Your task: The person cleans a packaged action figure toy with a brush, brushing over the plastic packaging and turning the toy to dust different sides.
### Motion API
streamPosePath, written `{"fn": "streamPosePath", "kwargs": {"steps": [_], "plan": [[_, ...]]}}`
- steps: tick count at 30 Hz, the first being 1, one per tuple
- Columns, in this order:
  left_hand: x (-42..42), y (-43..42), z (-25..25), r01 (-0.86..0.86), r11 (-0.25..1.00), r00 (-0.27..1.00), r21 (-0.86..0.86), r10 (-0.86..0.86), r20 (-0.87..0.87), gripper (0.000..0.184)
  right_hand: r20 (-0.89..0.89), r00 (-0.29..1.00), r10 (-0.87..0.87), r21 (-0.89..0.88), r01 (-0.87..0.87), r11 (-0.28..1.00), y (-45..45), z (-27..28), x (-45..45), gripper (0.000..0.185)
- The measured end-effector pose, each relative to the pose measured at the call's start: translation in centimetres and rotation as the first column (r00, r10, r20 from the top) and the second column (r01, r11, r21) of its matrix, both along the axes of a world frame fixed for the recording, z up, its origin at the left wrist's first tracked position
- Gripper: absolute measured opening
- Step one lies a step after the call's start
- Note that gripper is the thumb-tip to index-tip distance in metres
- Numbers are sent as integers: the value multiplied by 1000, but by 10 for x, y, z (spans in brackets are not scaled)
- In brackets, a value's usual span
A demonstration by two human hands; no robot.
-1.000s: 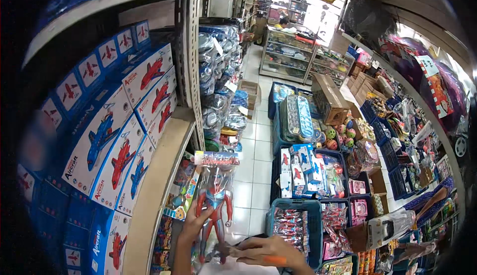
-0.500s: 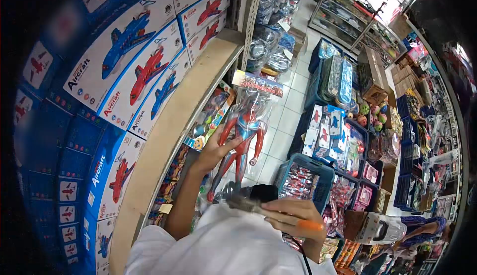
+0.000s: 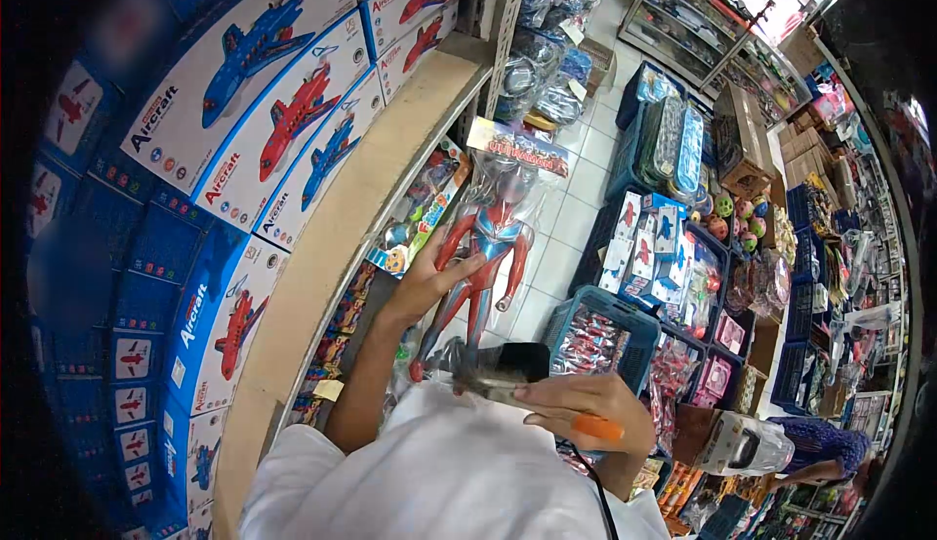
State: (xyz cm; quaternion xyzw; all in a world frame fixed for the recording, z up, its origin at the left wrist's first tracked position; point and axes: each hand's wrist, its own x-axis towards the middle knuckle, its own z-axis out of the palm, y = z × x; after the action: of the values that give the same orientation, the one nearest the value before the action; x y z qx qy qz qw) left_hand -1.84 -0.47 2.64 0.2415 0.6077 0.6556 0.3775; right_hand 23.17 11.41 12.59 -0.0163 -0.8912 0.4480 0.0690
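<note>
Figure (image 3: 496, 233), red and silver, bagged, its waist clamped in the left grip (image 3: 425, 286); header card (image 3: 517, 150) beyond. The right grip (image 3: 593, 405), closed on a blurred grey tool (image 3: 496, 385), is near the feet: steady waist, gentle tip seem best. Teal basket (image 3: 637, 337) just beyond it.

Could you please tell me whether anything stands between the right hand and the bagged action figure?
Only the blurred item in the right hand lies between it and the action figure; a black object shows alongside.
</note>
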Motion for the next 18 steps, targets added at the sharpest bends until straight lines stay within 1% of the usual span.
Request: {"fn": "streamPosePath", "kwargs": {"steps": [1, 2, 3, 4, 5, 6, 7, 8, 9, 10, 11, 12, 14, 15, 18], "plan": [[-1, 0, -2, 0, 1000, 1000, 0, 0, 1, 65, 85, 995, 57, -80, -50, 996, -1, 2, 1, 33], [-2, -1, -6, -1, 1000, 1000, 7, 1, -10, 65, 88, 994, 58, -80, -51, 995, -3, 0, -3, 33], [-3, -3, -9, -1, 1000, 1000, 12, 1, -20, 65, -65, 992, -105, 41, 108, 993, -8, -2, -11, 32], [-2, -4, -9, 1, 1000, 1000, 9, 0, -17, 65, -234, 941, -244, 136, 281, 950, -12, -4, -18, 32], [-3, -4, -9, 9, 1000, 1000, 22, -8, -27, 65, -255, 924, -285, 190, 337, 922, -14, 0, -22, 33], [-3, -5, -8, 17, 999, 999, 35, -15, -38, 65, -256, 924, -285, 190, 337, 922, -10, 1, -18, 33], [-4, -5, -11, 18, 999, 999, 36, -16, -39, 65, -136, 980, -144, 156, 165, 974, -1, 3, -11, 33], [-6, -6, -16, 32, 998, 998, 61, -29, -49, 65, -21, 1000, 9, 101, -7, 995, 3, 4, -7, 34], [-6, -5, -13, 45, 995, 997, 87, -40, -59, 64, -21, 1000, 9, 103, -6, 995, 2, 0, -9, 34], [-6, -5, -8, 44, 995, 998, 89, -39, -58, 64, -128, 991, -47, 154, 67, 986, 0, -6, -13, 33], [-4, -8, -1, 53, 997, 998, 56, -52, -29, 63, -235, 967, -97, 195, 145, 970, -2, -11, -15, 33], [-3, -10, 6, 65, 998, 998, 21, -65, 0, 62, -233, 968, -98, 193, 145, 970, -2, -11, -15, 33], [-2, -11, 6, 60, 997, 998, 40, -59, -21, 62, -254, 963, -90, 421, 194, 886, 1, -10, -17, 35], [-2, -11, 6, 56, 997, 998, 57, -54, -41, 61, -185, 983, -5, 313, 64, 948, 4, -6, -13, 33], [-1, -10, 5, 55, 996, 998, 69, -54, -9, 62, -173, 983, -54, 278, 102, 955, -4, -8, -12, 31]]}}
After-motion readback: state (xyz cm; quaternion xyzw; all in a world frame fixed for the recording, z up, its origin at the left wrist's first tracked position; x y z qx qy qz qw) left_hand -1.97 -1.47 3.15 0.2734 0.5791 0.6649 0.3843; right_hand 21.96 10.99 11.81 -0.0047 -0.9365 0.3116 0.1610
